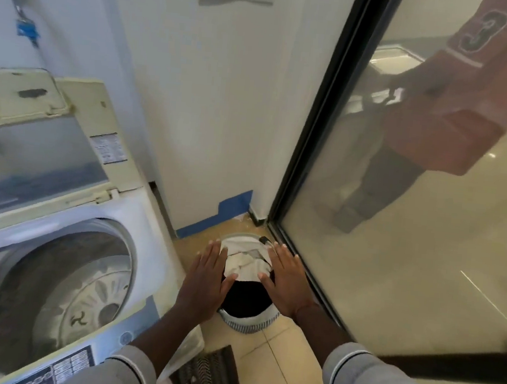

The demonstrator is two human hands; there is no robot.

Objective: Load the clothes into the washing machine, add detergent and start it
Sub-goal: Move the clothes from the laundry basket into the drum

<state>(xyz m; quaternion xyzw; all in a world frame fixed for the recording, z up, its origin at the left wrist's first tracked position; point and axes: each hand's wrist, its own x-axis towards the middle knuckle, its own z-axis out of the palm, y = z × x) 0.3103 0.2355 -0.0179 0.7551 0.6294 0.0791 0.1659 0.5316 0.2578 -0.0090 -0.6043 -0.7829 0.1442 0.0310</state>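
Note:
A top-loading washing machine (pixel 149 228) stands at the left with its lid (pixel 33 146) raised and its drum (pixel 60 284) showing no clothes. On the floor to its right sits a round striped laundry basket (pixel 249 323) holding a white cloth (pixel 247 264) over a dark garment (pixel 246 296). My left hand (pixel 207 277) hovers flat over the basket's left rim, fingers spread. My right hand (pixel 288 280) hovers flat over its right rim, fingers spread. Neither hand grips anything.
A glass door (pixel 396 236) with a dark frame runs close along the basket's right side and reflects a person in a red shirt. A white wall (pixel 207 110) with blue tape at its base stands behind. A dark striped mat (pixel 213 373) lies on the tiled floor near my feet.

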